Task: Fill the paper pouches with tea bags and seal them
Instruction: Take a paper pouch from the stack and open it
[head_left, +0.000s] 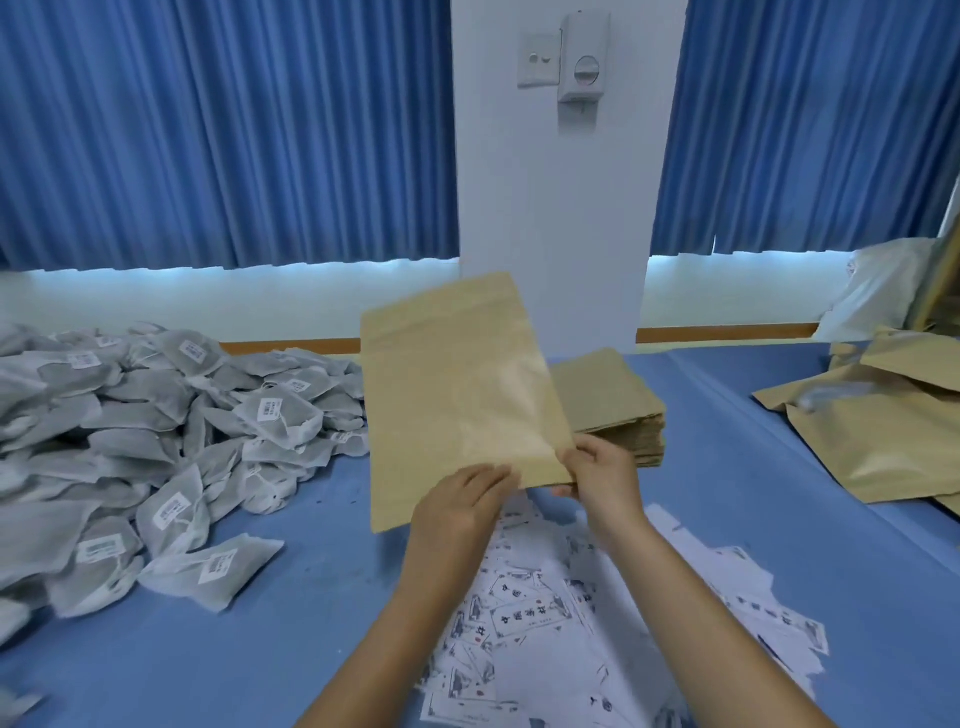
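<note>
You are holding one paper pouch (452, 395) up over the table (753, 519), tilted, with its near edge in both hands. Your left hand (462, 499) is curling its fingers over that edge, and your right hand (597, 467) is pinching the corner at 3 o'clock. The tea bags (156, 431) are lying heaped at 9 o'clock. A stack of flat pouches (618, 410) is sitting just behind at 1 o'clock, and printed slips (545, 623) are lying scattered at 6 o'clock.
</note>
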